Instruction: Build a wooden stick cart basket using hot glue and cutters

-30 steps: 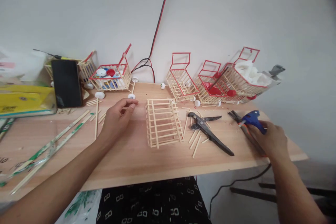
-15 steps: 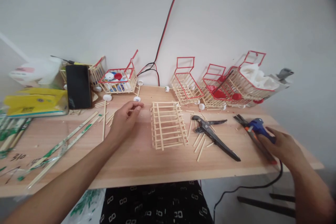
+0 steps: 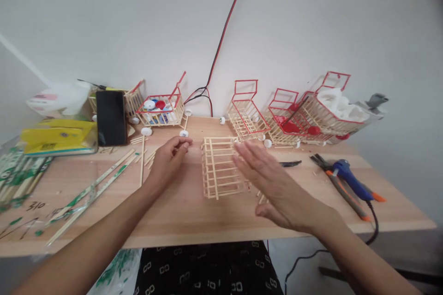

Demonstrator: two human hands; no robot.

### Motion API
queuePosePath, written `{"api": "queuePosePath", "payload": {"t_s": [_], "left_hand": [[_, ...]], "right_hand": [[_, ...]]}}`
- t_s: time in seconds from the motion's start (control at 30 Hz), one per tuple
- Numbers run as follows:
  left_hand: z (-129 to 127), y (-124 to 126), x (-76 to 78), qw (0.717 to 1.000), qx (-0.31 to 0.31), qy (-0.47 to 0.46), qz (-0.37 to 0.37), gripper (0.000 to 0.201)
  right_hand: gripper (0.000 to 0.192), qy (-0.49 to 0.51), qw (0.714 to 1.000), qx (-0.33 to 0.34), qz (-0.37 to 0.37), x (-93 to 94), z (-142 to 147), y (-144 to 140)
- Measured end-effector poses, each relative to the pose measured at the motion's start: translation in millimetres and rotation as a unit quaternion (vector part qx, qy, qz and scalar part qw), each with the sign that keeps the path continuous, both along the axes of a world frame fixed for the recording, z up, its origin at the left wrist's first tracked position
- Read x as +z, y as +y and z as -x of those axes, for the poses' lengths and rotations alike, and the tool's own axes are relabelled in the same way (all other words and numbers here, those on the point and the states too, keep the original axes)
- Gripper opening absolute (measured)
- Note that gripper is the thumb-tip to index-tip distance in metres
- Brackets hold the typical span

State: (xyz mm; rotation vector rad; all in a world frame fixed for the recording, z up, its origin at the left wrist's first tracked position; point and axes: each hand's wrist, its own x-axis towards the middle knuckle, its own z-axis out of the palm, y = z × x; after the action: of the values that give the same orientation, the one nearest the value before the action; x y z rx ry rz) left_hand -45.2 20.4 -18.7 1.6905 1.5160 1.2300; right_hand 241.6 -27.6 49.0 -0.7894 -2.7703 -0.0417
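Observation:
An unpainted basket of thin wooden sticks lies on the wooden table between my hands. My left hand rests just left of it, fingertips pinched on a short wooden stick. My right hand hovers flat with fingers spread, just right of the basket, and holds nothing. It covers most of the black shears, whose tip pokes out behind it. The blue glue gun lies on the table to the far right, apart from both hands.
Several stick carts with red frames stand along the wall, some filled with bottle caps. A black phone, a yellow box and wrapped chopsticks lie at left. Orange-handled pliers lie beside the glue gun. Loose sticks and white caps are scattered about.
My right hand let go of the glue gun, which now lies on the table, and swung left to hover beside the stick basket. My left hand kept its pinch.

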Motion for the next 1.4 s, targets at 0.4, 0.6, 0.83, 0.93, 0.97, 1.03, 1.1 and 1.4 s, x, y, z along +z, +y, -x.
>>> {"api": "queuePosePath", "payload": {"t_s": [0.4,0.6,0.83,0.93,0.97,1.03,1.1,1.4], "left_hand": [[0.7,0.5,3.0,1.0,-0.009,0.014,-0.009,0.03],[0.7,1.1,1.5,1.0,-0.018,0.019,-0.014,0.03],[0.6,1.5,1.2,0.999,-0.013,0.032,-0.007,0.032],[-0.1,1.4,1.6,0.999,-0.015,0.033,-0.004,0.033],[-0.3,1.4,1.8,0.999,-0.014,0.032,-0.002,0.033],[-0.5,1.2,2.1,1.0,-0.013,0.028,0.0,0.032],[-0.2,1.3,2.2,1.0,-0.013,0.023,0.0,0.031],[0.3,1.5,2.3,1.0,-0.014,0.025,0.001,0.031]], "right_hand": [[0.089,-0.076,0.992,0.094,0.032,-18.2,33.2,30.6],[0.089,-0.083,0.992,0.095,0.025,-21.6,33.4,29.9],[0.09,-0.086,0.991,0.097,0.015,-24.2,34.9,31.1],[0.091,-0.092,0.991,0.095,0.022,-25.0,36.0,32.3],[0.091,-0.093,0.991,0.094,0.023,-24.7,36.1,32.4],[0.091,-0.092,0.991,0.093,0.021,-22.7,35.5,31.2],[0.092,-0.085,0.992,0.094,0.018,-19.1,33.9,27.5],[0.083,-0.1,0.988,0.11,0.043,-15.0,21.5,2.4]]}}
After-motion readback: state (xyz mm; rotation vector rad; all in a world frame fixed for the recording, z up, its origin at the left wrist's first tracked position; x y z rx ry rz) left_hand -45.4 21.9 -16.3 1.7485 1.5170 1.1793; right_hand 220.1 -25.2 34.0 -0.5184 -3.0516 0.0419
